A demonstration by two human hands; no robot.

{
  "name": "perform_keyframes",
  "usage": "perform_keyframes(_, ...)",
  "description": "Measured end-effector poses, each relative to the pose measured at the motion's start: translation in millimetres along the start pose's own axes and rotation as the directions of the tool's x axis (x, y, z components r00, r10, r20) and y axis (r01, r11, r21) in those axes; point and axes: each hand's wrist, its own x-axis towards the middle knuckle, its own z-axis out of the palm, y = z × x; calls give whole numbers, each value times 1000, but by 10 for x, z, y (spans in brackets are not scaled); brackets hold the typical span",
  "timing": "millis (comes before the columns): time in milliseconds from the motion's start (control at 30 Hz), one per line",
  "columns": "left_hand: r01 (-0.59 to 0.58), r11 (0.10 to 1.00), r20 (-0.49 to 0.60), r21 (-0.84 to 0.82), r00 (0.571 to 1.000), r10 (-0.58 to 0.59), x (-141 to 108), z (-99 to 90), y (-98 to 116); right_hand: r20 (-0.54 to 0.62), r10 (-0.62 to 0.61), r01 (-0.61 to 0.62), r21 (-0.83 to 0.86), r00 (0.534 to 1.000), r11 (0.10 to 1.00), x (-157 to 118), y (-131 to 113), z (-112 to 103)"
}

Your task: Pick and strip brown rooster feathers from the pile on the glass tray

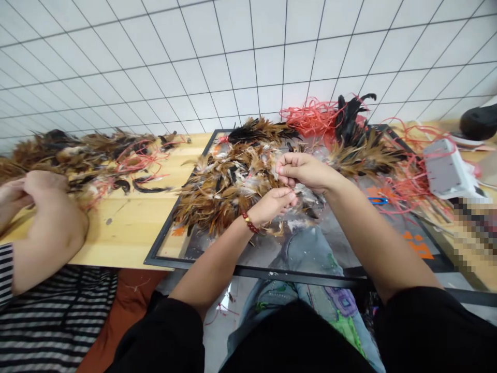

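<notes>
My left hand [274,205], with a dark red bead bracelet [250,223] at its wrist, is closed with the fingertips pinched together. Just above and to its right, my right hand [305,170] is also pinched, thumb against the fingers. Anything between the fingertips is too small to make out. Both hands hover at the right edge of a big heap of brown and black feathers [221,191]. The heap lies on a clear panel in a black frame [248,272]. To the right of my hands is a bundle of brown feathers [363,155] with long black feathers [345,122] behind it.
Tangled pink-red plastic strips [312,118] lie at the back and right. A blue clip-like tool [377,200] and a white device [446,166] stand to the right. At left, a co-worker's arm [50,228] rests beside more feathers [85,150] on the wooden table [128,228]. A tiled wall [233,57] closes the back.
</notes>
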Motion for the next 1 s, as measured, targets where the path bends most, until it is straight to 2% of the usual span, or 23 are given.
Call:
perform_keyframes(100,-46,999,32,-28,998,47,-12,10,8,-53,60,-57,44,997,997,62,87,-46)
perform_keyframes(200,-88,992,-3,-86,996,88,-10,15,27,-71,105,-96,123,992,988,91,149,-76)
perform_keyframes(367,-184,943,-221,-276,967,124,16,-23,89,-89,154,-132,212,984,968,123,218,-118)
perform_keyframes(467,-211,892,-284,-399,954,99,34,-69,110,-39,117,-105,225,992,969,133,222,-134)
perform_keyframes(633,-200,822,-234,-534,969,84,28,-100,104,-160,64,-48,101,985,994,127,208,-87)
perform_keyframes(767,-117,797,-156,-592,987,29,-17,-93,148,-218,11,-25,-63,976,998,129,233,-101)
perform_keyframes(833,-110,809,-164,-578,986,18,-29,-91,175,-150,-29,-1,-192,988,981,132,246,-151)
perform_keyframes(900,-136,832,-219,-537,976,17,-26,-89,190,-31,-50,37,-318,998,947,133,247,-218)
perform_keyframes(1000,-189,873,-339,-449,940,29,-3,-91,186,32,-77,82,-542,996,836,121,216,-292)
